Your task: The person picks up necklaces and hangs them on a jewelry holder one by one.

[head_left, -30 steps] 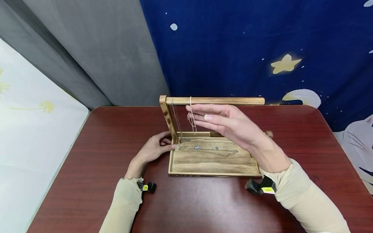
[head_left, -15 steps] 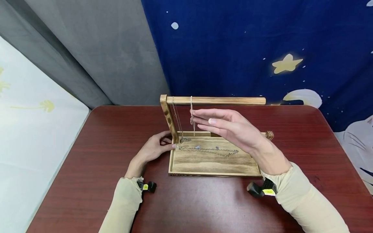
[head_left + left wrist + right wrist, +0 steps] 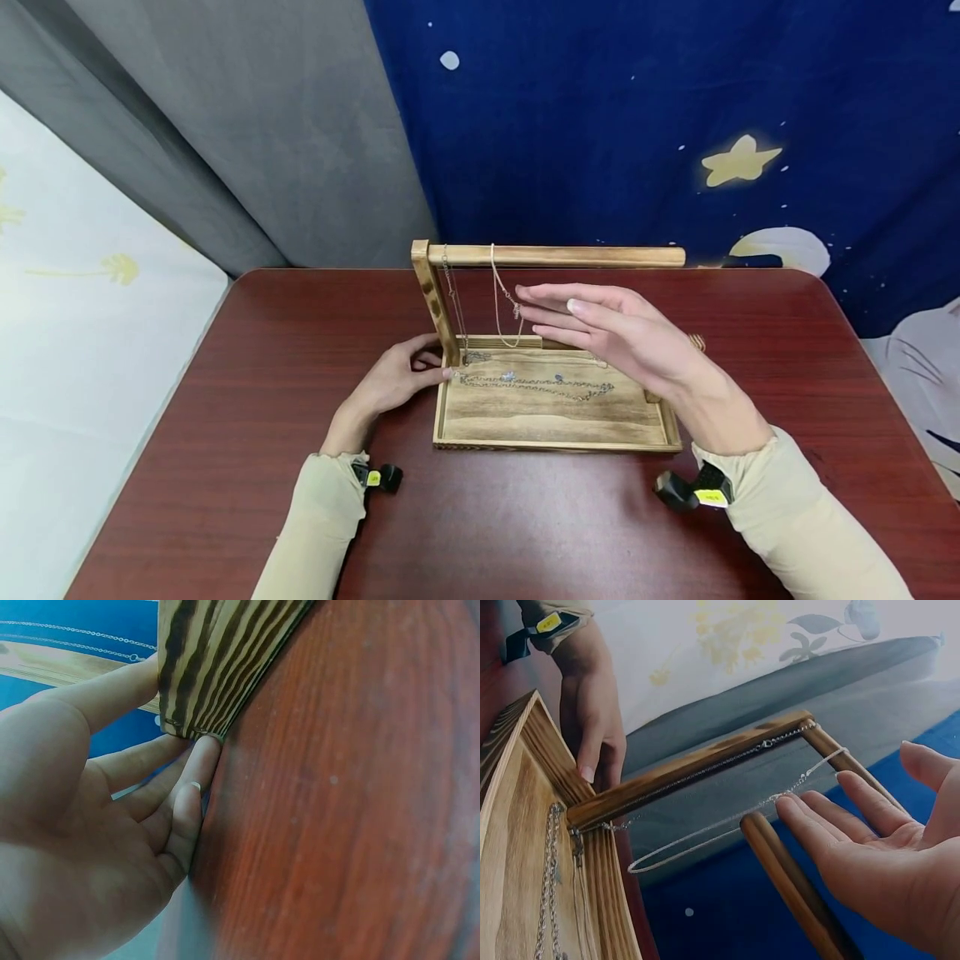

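Observation:
A wooden necklace stand [image 3: 555,427] has a tray base, a left post and a top bar [image 3: 592,257]. My left hand [image 3: 393,379] grips the tray's left side by the post's foot, thumb on the rim. In the left wrist view, the thumb and fingertips meet the striped wooden wall [image 3: 217,660]. A thin pale necklace [image 3: 496,304] hangs from the bar, its loop drawn out to the right. My right hand [image 3: 622,333] has its fingers extended, fingertips at the necklace's clasp part. Left of it hangs a silver chain necklace [image 3: 453,292], close to the post.
A silver chain with blue pendants [image 3: 536,386] lies in the tray, with another chain end near the right hand. The stand sits on a reddish-brown table [image 3: 300,333]. Behind it hang a grey curtain [image 3: 300,125] and a dark blue curtain [image 3: 562,125].
My right hand has moved to the right, and the pale necklace's hanging loop has widened and swung that way with the fingertips. The left hand stays in place.

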`<state>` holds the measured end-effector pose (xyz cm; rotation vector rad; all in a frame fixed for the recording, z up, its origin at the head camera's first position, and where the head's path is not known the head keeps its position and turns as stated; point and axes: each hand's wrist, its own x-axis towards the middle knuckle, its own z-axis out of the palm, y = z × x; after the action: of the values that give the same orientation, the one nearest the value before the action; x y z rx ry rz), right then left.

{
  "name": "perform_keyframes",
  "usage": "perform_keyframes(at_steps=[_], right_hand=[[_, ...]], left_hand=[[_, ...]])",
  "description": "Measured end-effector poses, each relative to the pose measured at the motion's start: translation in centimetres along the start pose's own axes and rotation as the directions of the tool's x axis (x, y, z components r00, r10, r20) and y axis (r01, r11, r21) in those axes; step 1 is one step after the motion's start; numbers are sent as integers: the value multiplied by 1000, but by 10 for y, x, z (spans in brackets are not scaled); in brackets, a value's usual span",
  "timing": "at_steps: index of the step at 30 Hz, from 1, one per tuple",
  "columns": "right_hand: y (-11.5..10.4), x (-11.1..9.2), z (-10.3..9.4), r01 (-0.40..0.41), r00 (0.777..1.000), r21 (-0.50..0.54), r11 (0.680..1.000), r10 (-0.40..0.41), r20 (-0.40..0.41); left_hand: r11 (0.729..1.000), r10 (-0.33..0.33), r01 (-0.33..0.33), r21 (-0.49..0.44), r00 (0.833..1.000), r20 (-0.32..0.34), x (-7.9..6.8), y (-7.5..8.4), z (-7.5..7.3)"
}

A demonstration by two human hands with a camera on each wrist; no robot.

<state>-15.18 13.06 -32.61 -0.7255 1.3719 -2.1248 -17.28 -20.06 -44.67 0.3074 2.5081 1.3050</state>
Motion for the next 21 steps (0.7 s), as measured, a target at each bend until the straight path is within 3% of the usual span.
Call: perform_keyframes(at_steps=[21], right_hand=[[-3,-30,-12,6,1000,-95,995,-8,-23]], left_hand=[[1000,-2,2,9,1000,5,-1,1,0]])
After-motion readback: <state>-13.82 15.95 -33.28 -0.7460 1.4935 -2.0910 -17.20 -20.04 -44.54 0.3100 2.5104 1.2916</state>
